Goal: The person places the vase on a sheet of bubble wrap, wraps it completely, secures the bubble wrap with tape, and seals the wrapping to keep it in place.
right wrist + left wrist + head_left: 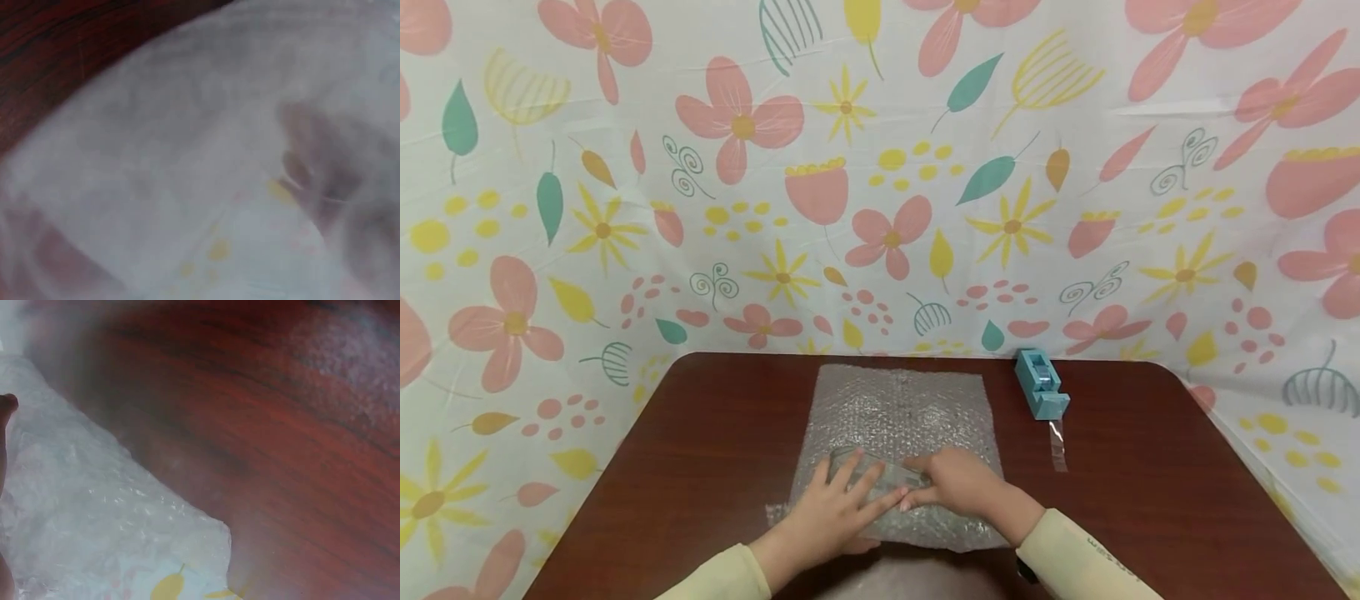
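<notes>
While one tape dispenser point(1041, 383) stands apart, two flat, released hands—left hand point(838, 512), right hand point(958, 483)—press one bubble wrap sheet point(898, 417).

The place looks like a small staged work corner, not a real kitchen or shop. A dark reddish-brown wooden table with rounded corners point(1150, 467) stands inside a white plastic backdrop sheet printed with pink flowers, yellow stars and green leaves point(880, 167), which covers the back and both sides. A light blue plastic tape dispenser point(1040, 382) suggests packing work.
</notes>
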Demonstrator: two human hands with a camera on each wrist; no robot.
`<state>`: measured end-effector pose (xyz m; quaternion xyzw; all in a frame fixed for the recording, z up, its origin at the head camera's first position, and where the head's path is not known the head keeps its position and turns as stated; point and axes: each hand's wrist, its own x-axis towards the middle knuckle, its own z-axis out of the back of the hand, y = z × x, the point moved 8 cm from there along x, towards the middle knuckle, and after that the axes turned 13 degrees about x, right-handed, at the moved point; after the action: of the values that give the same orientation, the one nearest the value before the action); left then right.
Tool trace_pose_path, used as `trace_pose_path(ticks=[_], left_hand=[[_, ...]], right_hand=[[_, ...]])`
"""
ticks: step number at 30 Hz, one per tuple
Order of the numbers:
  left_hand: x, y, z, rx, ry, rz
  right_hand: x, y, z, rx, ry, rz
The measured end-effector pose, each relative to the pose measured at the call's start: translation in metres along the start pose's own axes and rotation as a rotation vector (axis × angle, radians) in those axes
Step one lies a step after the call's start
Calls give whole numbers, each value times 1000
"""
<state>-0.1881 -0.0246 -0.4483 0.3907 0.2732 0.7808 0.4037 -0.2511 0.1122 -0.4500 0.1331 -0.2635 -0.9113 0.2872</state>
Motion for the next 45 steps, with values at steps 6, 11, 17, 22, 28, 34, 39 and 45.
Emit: trace_pose_path(ticks=[6,11,17,22,28,34,39,45], left_hand=[[2,2,0,-21,31,-29],[4,5,0,-29,7,-28],[8,9,0,-60,-14,-18],[9,10,-2,-114,-10,-18],[11,13,-2,-138,-61,5],[11,13,0,-189,-50,4],[12,14,-2,-231,3,-4],[10,19,0,-270,9,-1]], right_hand=[[1,-1,3,45,18,-7],[2,-2,4,18,30,-9],[5,-3,6,27,52,-24],[7,-8,6,81,42,-42],[6,2,15,-81,-42,29],[-31,47,24,-431,-356,352],[-82,63,2,-576,-526,573],[-117,52,-20,-628,-574,628]])
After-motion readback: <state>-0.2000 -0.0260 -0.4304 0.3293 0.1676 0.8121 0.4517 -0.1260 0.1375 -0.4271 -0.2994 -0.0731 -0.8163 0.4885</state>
